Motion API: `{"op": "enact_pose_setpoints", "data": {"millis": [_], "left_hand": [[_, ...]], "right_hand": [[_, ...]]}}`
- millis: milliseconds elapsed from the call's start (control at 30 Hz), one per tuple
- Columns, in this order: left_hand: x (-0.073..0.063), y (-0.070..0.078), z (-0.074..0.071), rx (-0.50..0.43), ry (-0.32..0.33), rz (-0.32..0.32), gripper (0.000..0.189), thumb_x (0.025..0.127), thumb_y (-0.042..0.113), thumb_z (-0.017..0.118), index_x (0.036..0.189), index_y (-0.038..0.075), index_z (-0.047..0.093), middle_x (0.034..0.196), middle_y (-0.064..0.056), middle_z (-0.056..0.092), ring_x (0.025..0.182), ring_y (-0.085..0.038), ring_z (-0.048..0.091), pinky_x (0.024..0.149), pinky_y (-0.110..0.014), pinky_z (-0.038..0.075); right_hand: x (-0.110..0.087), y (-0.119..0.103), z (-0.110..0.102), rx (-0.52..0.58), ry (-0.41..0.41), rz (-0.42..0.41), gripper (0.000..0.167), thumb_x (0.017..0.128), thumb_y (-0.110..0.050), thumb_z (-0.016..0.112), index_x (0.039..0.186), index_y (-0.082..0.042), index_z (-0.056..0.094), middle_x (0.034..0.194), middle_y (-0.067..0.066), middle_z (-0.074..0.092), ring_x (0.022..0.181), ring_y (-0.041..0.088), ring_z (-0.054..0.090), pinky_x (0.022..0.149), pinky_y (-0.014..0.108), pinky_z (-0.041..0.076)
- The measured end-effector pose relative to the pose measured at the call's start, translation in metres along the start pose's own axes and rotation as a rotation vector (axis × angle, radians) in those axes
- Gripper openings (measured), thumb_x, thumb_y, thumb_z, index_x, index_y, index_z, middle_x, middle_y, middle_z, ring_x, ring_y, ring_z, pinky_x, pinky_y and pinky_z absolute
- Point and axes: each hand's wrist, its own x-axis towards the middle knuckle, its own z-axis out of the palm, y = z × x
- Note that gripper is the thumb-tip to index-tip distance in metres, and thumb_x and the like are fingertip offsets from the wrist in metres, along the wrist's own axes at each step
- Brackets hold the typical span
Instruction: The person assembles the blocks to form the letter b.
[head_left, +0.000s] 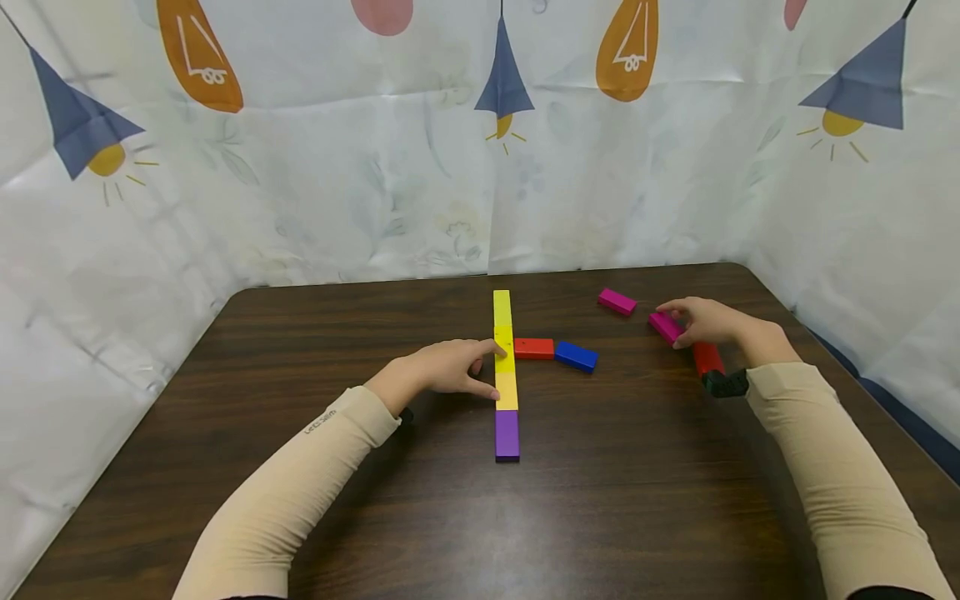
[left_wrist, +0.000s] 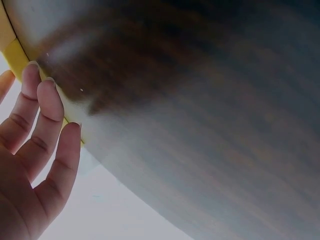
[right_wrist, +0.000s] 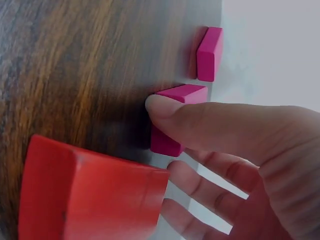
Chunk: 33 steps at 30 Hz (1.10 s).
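Note:
My left hand [head_left: 453, 367] lies against the left side of a row of yellow blocks [head_left: 502, 308], index fingertip on top and thumb tip at the edge. In the left wrist view, its fingers [left_wrist: 50, 102] are only gently bent. A purple block [head_left: 507, 433] continues the row at its near end. At the right, my right hand [head_left: 708, 321] pinches a magenta block [head_left: 663, 327] between thumb and fingers. The right wrist view shows the thumb across that magenta block [right_wrist: 166, 142], which is on or very near the table. A red block [right_wrist: 107, 195] lies beside this hand.
A red block [head_left: 533, 348] extends right from the yellow row, with a slightly angled blue block [head_left: 576, 357] at its end. Another magenta block [head_left: 617, 302] lies farther back. The dark wooden table [head_left: 337, 333] meets a patterned curtain [head_left: 337, 183] behind.

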Motion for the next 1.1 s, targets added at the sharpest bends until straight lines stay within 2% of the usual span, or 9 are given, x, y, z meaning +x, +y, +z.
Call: {"op": "enact_pose_setpoints", "data": {"millis": [133, 300, 467, 800, 1100], "left_hand": [[0.0, 0.0, 0.001, -0.001, 0.002, 0.007, 0.069, 0.091, 0.049, 0.077, 0.144, 0.013, 0.051, 0.09, -0.002, 0.055, 0.082, -0.017, 0.052, 0.072, -0.033, 0.042], [0.002, -0.002, 0.002, -0.008, -0.004, 0.013, 0.069, 0.091, 0.047, 0.077, 0.144, 0.012, 0.051, 0.09, -0.001, 0.055, 0.081, -0.017, 0.052, 0.072, -0.034, 0.043], [0.002, -0.002, 0.001, -0.009, 0.001, 0.011, 0.068, 0.091, 0.048, 0.077, 0.144, 0.013, 0.051, 0.09, -0.001, 0.055, 0.081, -0.017, 0.052, 0.072, -0.033, 0.042], [0.001, 0.0, 0.001, -0.001, 0.0, 0.0, 0.069, 0.09, 0.048, 0.077, 0.144, 0.014, 0.052, 0.089, -0.001, 0.055, 0.08, -0.016, 0.051, 0.071, -0.032, 0.041], [0.001, 0.0, 0.001, -0.002, 0.002, 0.003, 0.068, 0.09, 0.048, 0.078, 0.144, 0.014, 0.052, 0.09, -0.001, 0.056, 0.08, -0.016, 0.052, 0.072, -0.032, 0.041]], "right_hand": [[-0.002, -0.003, 0.002, -0.006, 0.023, -0.009, 0.068, 0.086, -0.008, 0.082, 0.14, 0.014, 0.047, 0.129, 0.041, 0.05, 0.094, 0.034, 0.064, 0.085, 0.055, 0.052], [-0.005, -0.01, 0.008, -0.044, 0.065, -0.047, 0.068, 0.084, -0.019, 0.087, 0.133, 0.013, 0.054, 0.124, 0.035, 0.052, 0.104, 0.041, 0.06, 0.089, 0.058, 0.049], [-0.006, -0.018, 0.012, -0.065, 0.091, -0.075, 0.066, 0.082, -0.023, 0.089, 0.129, 0.013, 0.058, 0.123, 0.03, 0.054, 0.107, 0.042, 0.056, 0.094, 0.061, 0.046], [-0.01, -0.028, 0.019, -0.05, 0.096, -0.077, 0.067, 0.082, -0.024, 0.089, 0.129, 0.013, 0.058, 0.129, 0.031, 0.057, 0.12, 0.048, 0.053, 0.1, 0.063, 0.042], [-0.016, -0.031, 0.026, -0.042, 0.138, -0.093, 0.066, 0.084, -0.027, 0.087, 0.129, 0.012, 0.059, 0.13, 0.032, 0.056, 0.122, 0.05, 0.051, 0.101, 0.064, 0.04]]}}
